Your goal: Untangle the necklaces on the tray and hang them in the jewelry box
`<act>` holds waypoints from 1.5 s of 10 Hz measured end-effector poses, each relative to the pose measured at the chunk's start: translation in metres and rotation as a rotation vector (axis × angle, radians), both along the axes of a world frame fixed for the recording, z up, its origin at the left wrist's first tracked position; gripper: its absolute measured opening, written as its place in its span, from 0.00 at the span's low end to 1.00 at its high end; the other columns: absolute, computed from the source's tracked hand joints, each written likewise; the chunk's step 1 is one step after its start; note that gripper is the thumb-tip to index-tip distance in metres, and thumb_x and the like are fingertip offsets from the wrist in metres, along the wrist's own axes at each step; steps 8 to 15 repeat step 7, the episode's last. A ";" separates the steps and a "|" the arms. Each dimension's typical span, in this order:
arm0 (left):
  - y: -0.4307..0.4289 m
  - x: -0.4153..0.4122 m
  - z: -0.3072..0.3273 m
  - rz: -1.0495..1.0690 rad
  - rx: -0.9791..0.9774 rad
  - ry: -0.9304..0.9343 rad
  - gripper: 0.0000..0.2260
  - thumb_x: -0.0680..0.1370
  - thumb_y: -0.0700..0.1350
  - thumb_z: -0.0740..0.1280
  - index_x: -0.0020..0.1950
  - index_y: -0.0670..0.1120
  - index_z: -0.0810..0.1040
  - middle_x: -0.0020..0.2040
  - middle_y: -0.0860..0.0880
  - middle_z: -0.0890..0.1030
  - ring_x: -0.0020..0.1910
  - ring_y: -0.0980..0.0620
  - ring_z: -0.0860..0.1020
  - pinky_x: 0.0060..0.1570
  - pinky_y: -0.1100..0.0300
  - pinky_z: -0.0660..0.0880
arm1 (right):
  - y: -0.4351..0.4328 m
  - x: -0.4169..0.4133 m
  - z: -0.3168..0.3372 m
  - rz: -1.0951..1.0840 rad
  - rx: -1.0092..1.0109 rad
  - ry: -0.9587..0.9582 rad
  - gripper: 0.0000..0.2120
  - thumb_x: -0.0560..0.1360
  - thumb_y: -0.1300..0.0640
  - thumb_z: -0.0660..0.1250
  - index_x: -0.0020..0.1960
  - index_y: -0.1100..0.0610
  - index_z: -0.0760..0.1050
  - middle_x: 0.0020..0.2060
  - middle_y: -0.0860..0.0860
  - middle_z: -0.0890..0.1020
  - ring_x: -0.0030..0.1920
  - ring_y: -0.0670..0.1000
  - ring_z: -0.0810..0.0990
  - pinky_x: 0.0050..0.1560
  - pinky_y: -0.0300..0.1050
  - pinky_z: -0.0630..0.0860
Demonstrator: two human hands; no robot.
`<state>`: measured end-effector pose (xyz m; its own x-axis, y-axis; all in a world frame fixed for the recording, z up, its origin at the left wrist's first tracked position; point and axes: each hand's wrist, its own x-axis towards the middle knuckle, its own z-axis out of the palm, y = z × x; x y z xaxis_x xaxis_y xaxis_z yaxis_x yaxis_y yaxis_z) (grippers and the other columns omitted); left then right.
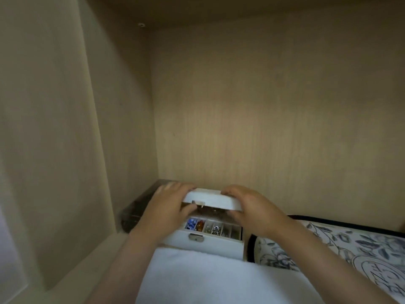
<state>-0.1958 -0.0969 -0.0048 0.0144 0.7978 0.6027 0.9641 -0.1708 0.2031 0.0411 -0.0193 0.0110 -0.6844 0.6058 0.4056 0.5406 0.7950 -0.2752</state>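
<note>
Inside a pale wooden cupboard (pixel 263 106), fingers (pixel 230 190) of the left hand (pixel 168 200) and right hand (pixel 252 207) grip the lid (pixel 212 199) of the jewelry box (pixel 210 243), ajar on the shelf (pixel 103 251) behind a white cloth (pixel 197 277). No necklaces or tray show; seemingly the opening step, the lid next needs swinging fully back.

I find the shelf (pixel 96 260) bearing a white jewelry box (pixel 208 244). A dark case (pixel 135 207) lies left of it, a floral bag (pixel 361 242) right, and a white cloth (pixel 197 281) in front.
</note>
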 end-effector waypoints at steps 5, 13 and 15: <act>-0.012 -0.005 -0.071 0.079 -0.184 0.040 0.32 0.77 0.68 0.51 0.79 0.59 0.58 0.80 0.57 0.58 0.79 0.56 0.53 0.78 0.57 0.43 | -0.020 -0.007 -0.066 -0.034 0.091 -0.279 0.35 0.80 0.38 0.59 0.81 0.43 0.47 0.82 0.48 0.48 0.81 0.50 0.45 0.79 0.49 0.41; -0.012 0.000 -0.070 0.100 -0.206 0.027 0.34 0.76 0.70 0.50 0.80 0.58 0.56 0.80 0.57 0.56 0.80 0.57 0.50 0.78 0.57 0.40 | -0.022 -0.008 -0.067 -0.041 0.076 -0.246 0.35 0.80 0.38 0.60 0.81 0.43 0.49 0.81 0.47 0.50 0.81 0.49 0.46 0.79 0.49 0.41; -0.012 0.000 -0.070 0.100 -0.206 0.027 0.34 0.76 0.70 0.50 0.80 0.58 0.56 0.80 0.57 0.56 0.80 0.57 0.50 0.78 0.57 0.40 | -0.022 -0.008 -0.067 -0.041 0.076 -0.246 0.35 0.80 0.38 0.60 0.81 0.43 0.49 0.81 0.47 0.50 0.81 0.49 0.46 0.79 0.49 0.41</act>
